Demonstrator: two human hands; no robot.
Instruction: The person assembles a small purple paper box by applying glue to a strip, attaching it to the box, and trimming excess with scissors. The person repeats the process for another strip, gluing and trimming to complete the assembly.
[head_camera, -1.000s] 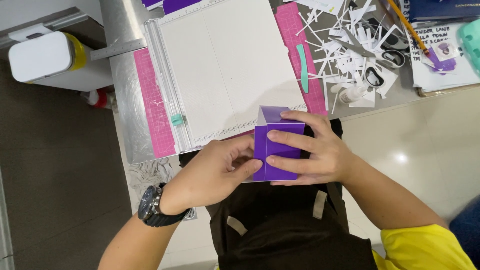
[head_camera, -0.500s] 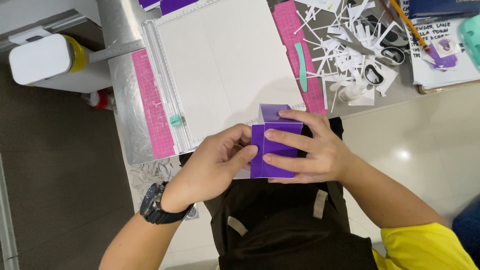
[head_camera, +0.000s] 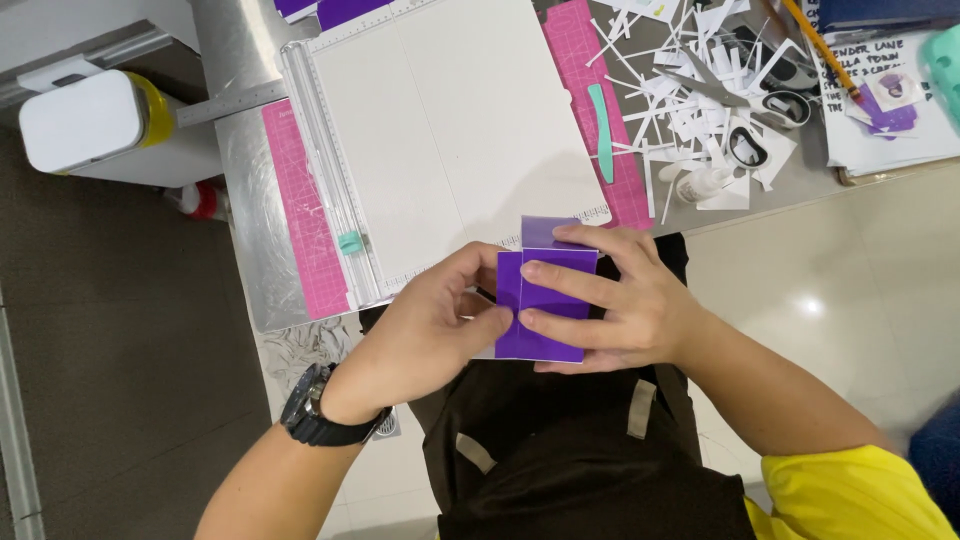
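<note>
A folded purple paper box (head_camera: 543, 310) sits between both my hands, just in front of the table edge and above my dark apron. My left hand (head_camera: 430, 335), with a black wristwatch, grips its left side with thumb and fingers. My right hand (head_camera: 625, 300) wraps over its right side, two fingers lying across the front face. A lighter purple flap (head_camera: 545, 231) sticks up at the box's far end. The box's underside is hidden.
A white paper trimmer board (head_camera: 450, 130) lies on a pink cutting mat (head_camera: 300, 220) on the grey table. A teal folding tool (head_camera: 602, 132), white paper scraps (head_camera: 690, 90), scissors (head_camera: 760, 140), a glue bottle (head_camera: 698, 185), a pencil (head_camera: 820, 45) lie right. A white appliance (head_camera: 85, 120) stands left.
The box has been turned and flattened toward me, now showing a taller front face. My left fingers shifted onto its left edge; both hands stay in place.
</note>
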